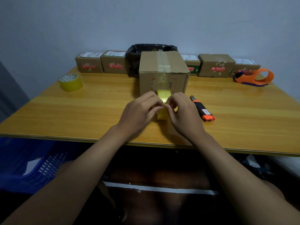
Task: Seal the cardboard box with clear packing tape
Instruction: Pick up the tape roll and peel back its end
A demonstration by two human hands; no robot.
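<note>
Both hands (164,109) pinch the tape roll (164,101) before the cardboard box (163,73).

Your cardboard box (164,73) sits upright at the middle of the table, brown, flaps closed. A strip of clear tape runs along its top seam and folds down over the near face, wrinkled where it crosses a red printed mark. Just in front of it, touching or nearly so, stands your tape roll (163,96), yellowish and glossy, up on its edge with the rim facing you, pinched from both sides at its near edge.
</note>
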